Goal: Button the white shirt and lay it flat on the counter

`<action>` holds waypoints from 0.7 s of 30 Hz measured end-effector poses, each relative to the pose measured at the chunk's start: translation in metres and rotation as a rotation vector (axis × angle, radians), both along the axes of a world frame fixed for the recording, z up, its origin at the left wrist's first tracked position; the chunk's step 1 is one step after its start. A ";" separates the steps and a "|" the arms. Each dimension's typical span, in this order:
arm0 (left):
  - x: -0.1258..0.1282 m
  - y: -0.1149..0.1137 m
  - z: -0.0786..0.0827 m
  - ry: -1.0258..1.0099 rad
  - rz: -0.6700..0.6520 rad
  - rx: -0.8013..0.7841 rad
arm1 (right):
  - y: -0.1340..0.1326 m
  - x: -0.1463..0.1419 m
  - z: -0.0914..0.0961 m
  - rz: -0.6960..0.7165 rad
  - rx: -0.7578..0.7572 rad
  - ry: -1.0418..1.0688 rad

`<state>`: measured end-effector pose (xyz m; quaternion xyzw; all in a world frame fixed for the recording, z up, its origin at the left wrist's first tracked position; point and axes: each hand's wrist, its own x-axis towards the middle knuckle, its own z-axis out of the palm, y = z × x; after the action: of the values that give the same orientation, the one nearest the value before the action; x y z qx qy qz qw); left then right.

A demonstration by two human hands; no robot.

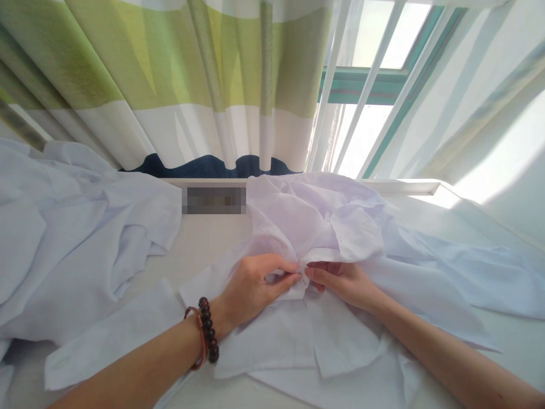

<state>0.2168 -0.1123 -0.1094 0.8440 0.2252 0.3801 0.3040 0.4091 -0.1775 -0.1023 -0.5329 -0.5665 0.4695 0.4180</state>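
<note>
A broad curtain of green and white banded fabric (170,62) is hanging behind a pale, flat, white work surface (204,244). Across the middle of that surface a thin white cloth garment (293,210) is lying in loose folds, its panels spreading to the right and toward the wearer. A rumpled heap of white cloth (76,227) is resting on the left. Beyond upright white bars, a teal-framed window (361,85) is letting in strong light.

The left hand (251,287) is pinching the garment's edge between thumb and forefinger; the right hand (349,281) is pinching it just beside, the fingertips nearly meeting. What is sitting between them is too small to tell. A dark round-bead bracelet (207,329) and a thin coppery bangle (199,332) are circling the left wrist.

The thin cloth could be slipping from either pinch if its loose weight pulls, and overlapping layers could be getting caught together. No brand, label or writing is showing legibly; a pixelated grey block (213,200) is hiding one spot near the back edge.
</note>
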 end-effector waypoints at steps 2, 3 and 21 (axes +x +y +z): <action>0.000 0.000 0.001 0.005 0.002 0.004 | 0.000 0.001 0.002 0.009 -0.011 -0.012; 0.000 0.000 0.001 0.008 0.003 0.009 | 0.000 0.002 0.002 0.015 -0.017 -0.012; 0.001 0.000 0.002 0.004 -0.005 0.020 | 0.008 0.010 -0.007 0.083 -0.071 0.198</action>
<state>0.2177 -0.1126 -0.1071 0.8484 0.2198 0.3799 0.2959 0.4188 -0.1698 -0.1089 -0.4743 -0.5273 0.5564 0.4329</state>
